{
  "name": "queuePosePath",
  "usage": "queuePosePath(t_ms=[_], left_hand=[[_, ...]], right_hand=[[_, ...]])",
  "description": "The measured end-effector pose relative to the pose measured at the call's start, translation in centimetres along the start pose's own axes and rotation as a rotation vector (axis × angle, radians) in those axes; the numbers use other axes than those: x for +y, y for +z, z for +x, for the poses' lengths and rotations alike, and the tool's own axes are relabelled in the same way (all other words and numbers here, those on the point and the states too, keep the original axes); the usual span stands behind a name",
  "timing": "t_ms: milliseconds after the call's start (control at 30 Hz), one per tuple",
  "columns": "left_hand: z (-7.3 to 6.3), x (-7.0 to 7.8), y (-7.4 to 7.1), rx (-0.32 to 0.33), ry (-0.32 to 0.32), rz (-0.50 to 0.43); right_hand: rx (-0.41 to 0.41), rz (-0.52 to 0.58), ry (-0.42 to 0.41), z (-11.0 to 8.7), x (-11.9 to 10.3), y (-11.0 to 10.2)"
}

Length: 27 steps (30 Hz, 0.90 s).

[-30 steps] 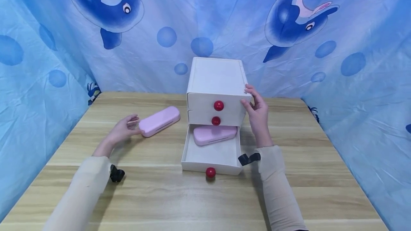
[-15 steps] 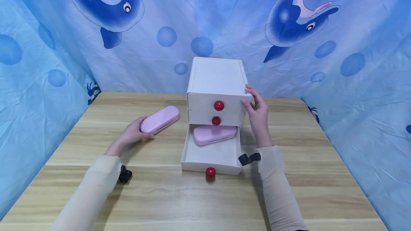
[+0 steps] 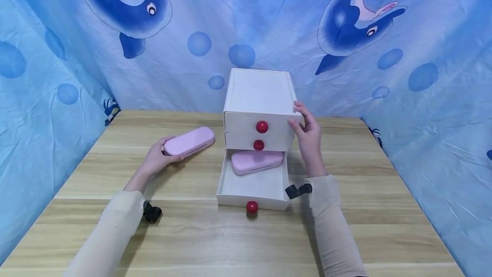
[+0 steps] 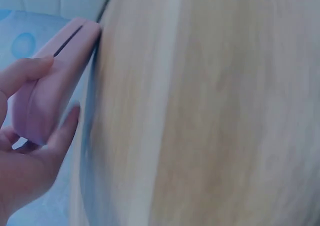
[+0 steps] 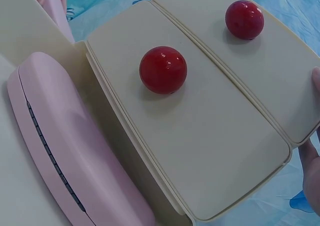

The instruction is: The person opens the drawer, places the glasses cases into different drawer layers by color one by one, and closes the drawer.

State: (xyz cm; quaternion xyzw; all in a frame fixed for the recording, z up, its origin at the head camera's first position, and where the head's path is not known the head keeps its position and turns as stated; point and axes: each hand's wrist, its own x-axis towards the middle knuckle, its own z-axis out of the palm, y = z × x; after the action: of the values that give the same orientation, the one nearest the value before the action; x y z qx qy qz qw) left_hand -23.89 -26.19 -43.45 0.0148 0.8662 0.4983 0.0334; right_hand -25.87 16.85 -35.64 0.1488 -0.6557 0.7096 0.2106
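My left hand (image 3: 155,159) grips the near left end of a pink glasses case (image 3: 192,141), its thumb along one side. In the left wrist view the same glasses case (image 4: 60,81) shows a dark hinge slot, with fingers around its lower end. A white drawer unit (image 3: 259,91) stands at the middle back. Its bottom drawer (image 3: 234,200) is pulled out, holding a second pink glasses case (image 3: 256,162) partly hidden beneath the unit's upper part. My right hand (image 3: 310,140) holds the unit's upper right front corner between thumb and fingers.
The two upper drawers are closed, each with a round red knob (image 3: 262,126). Another red knob (image 3: 252,207) is on the pulled-out drawer's front. A blue dolphin-print cloth (image 3: 276,20) hangs behind and beside the wooden table (image 3: 215,243).
My left hand has come right and closed around the end of the glasses case, whose near end has shifted slightly. The right hand and drawer unit have stayed put.
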Motion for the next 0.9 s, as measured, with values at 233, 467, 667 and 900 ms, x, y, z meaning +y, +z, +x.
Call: queuePosePath(t_ms=[233, 467, 667, 900], left_hand=[[-0.3, 0.3, 0.1, -0.015, -0.067, -0.215], [-0.2, 0.8, 0.6, -0.039, -0.118, -0.352], [-0.4, 0.9, 0.7, -0.029, -0.145, -0.372], [-1.4, 0.8, 0.7, -0.004, -0.163, -0.427]], right_hand=[[0.000, 0.011, -0.011, 0.0, 0.0, 0.0], [-0.004, 0.017, -0.010, 0.1, 0.0, 0.1], [-0.011, 0.020, -0.016, 0.1, 0.0, 0.1], [-0.007, 0.014, -0.016, -0.1, -0.1, 0.0]])
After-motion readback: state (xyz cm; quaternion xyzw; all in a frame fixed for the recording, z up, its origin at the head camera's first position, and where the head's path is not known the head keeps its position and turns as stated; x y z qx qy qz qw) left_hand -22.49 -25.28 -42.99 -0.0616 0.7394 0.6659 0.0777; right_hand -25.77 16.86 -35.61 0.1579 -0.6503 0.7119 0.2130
